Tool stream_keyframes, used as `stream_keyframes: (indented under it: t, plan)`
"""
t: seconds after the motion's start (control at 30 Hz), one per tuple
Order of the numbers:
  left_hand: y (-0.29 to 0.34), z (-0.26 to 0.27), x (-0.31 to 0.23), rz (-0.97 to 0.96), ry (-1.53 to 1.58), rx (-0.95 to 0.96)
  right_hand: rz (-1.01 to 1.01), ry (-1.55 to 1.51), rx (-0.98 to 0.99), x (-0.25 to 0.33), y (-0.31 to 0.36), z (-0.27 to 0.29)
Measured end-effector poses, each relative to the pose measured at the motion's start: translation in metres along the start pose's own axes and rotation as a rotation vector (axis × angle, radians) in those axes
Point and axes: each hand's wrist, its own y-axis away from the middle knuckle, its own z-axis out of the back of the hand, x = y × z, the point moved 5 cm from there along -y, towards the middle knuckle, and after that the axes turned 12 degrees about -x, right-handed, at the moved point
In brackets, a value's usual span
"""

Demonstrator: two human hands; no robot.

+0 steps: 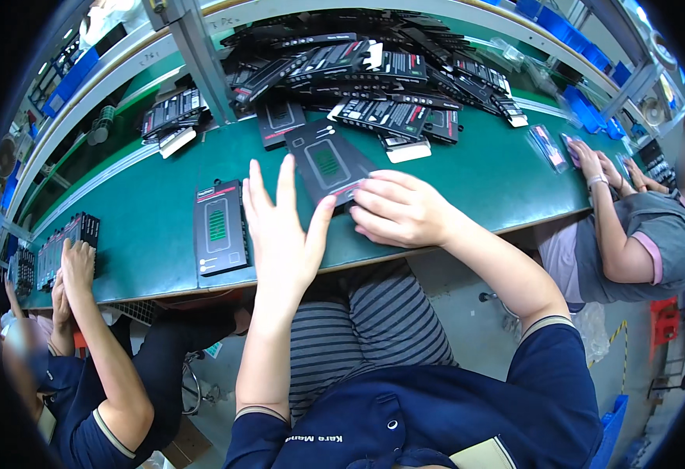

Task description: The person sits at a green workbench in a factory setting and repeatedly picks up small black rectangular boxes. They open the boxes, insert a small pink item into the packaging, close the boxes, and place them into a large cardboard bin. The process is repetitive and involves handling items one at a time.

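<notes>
A flat black box [328,162] with a phone outline and a green patch on its front is tilted over the green table. My right hand [405,209] pinches its near right corner, with the fingers bent around the edge. My left hand [284,234] is held up beside the box, fingers spread and holding nothing. To the left of that hand, a similar black box [219,228] lies face up near the table's front edge. Behind the held box, another black box [281,121] is partly covered.
A large heap of black boxes [381,113] fills the back of the table [155,211] under a metal frame post [199,62]. A smaller stack [174,113] sits left of the post. Co-workers sit on both sides, a hand [76,266] at left on stacked boxes.
</notes>
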Motion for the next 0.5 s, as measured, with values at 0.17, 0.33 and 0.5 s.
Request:
stream_keyframes:
  t: [0.17,0.33,0.5]
  plan:
    - [0.000,-0.023,-0.023,-0.121,-0.220,0.102,-0.470,0.295,-0.092,-0.061,0.053,0.053]
    - [0.019,-0.015,-0.030,-0.187,-0.008,0.292,-0.868,0.942,0.020,-0.144,0.177,0.124]
    - [0.017,-0.018,-0.035,-0.247,-0.057,0.204,-1.043,1.045,0.386,-0.163,0.213,0.135]
